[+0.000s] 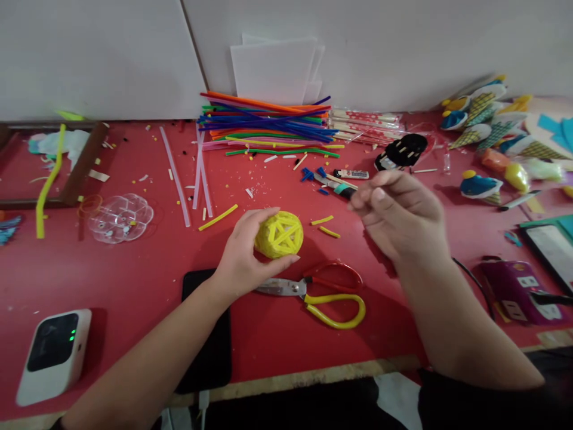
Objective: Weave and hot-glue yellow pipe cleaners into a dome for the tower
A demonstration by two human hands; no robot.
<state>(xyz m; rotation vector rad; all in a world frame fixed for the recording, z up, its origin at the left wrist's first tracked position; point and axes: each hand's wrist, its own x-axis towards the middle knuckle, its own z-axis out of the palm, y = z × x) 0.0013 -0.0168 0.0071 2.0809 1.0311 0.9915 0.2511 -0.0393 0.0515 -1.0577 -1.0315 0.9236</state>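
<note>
While our left hand [242, 254] is gripping the yellow ball [285, 235] just beyond the scissors [295, 288], our right hand [400, 218] is hovering to its right, fingers bent; whether they are pinching anything, we are unable to say. We are apparently working on the ball, and the next move is likely calling for steady support.

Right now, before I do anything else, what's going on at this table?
A person's left hand grips a yellow ball with a crisscross pattern over the red table. The right hand is raised apart from it, fingers bunched; blur hides whether it pinches anything. Scissors lie just nearer the person than the ball, and two short yellow pieces lie to its right. A pile of coloured sticks sits at the back.
</note>
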